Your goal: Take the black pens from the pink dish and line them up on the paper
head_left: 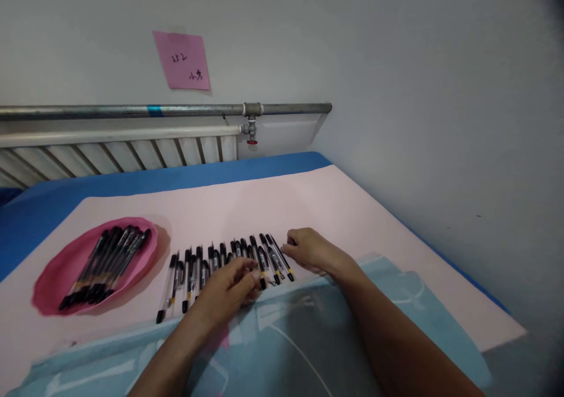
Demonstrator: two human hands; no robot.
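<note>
A row of disassembled pens (169, 290) lies on the pink sheet in front of me: clear barrels, black caps and thin refills side by side. My left hand (233, 282) is over the middle of the row, with its fingers curled together at the near ends of the pens. Whatever is between those fingertips is too small to make out. Just beyond the row's right end, my right hand (311, 247) has its fingers curled in close to a thin black refill (281, 257). Its fingertips are partly hidden, and I cannot make out what they hold.
On the left stands a pink plate (46, 294) holding several assembled pens (115, 262). A light blue cloth (110, 364) covers the near edge of the pink sheet (247, 209). Behind are a radiator (132, 153), a pipe (198, 110) and a pink note (185, 62); a wall rises at right.
</note>
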